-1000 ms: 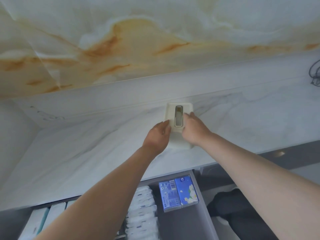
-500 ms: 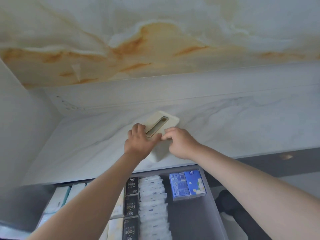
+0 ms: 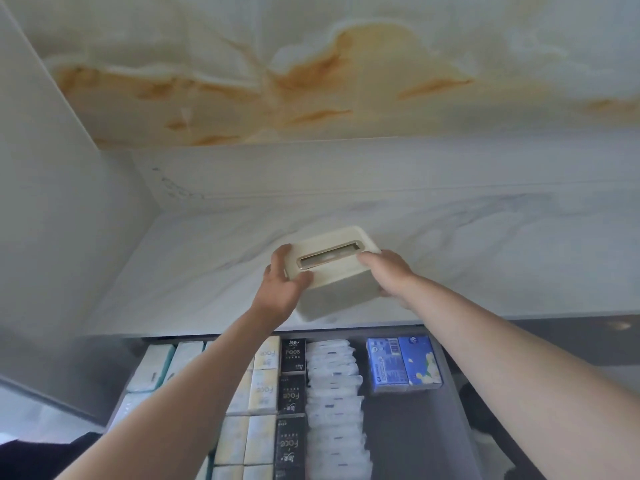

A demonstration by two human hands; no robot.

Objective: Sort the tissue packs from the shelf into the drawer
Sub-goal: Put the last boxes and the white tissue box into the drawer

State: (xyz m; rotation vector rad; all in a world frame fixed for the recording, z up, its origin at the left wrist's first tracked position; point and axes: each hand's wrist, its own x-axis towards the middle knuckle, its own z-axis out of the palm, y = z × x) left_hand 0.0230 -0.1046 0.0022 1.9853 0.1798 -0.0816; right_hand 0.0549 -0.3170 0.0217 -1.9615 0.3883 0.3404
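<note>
— Left grip (image 3: 280, 289) first: curled round the left end of the tissue box (image 3: 341, 292), fingers hooked over the far edge of the lid, thumb pressed against the near side.
— And further right?
— Right grip (image 3: 391, 275), closed on the box's right end, fingers laid over the lid beside the slot.
— So held from both ends?
— Yes, clamped between the two. Cream-coloured, with a long gold-rimmed slot in the lid. Tilted, lid turned toward the camera.
— Where, exactly?
— Over the front part of the marble shelf (image 3: 485, 265), just behind its front edge. Hard to say whether resting on the shelf or lifted off.
— Under the shelf?
— Open drawer (image 3: 408, 441), grey inside, pulled out toward the person. Starting at the left: white-and-teal packs (image 3: 152, 367), partly behind the left forearm. Next, cream packs (image 3: 265, 389) printed "Face". Next, a column of black packs (image 3: 292, 393) with the same word. Then a long row of small white packs (image 3: 334, 393), standing on edge and tightly together. Last, at the back right, two blue packs (image 3: 403, 365) side by side, touching.
— Anything behind?
— A pale wall panel (image 3: 311, 74) with amber veins, rising from the back of the shelf.
</note>
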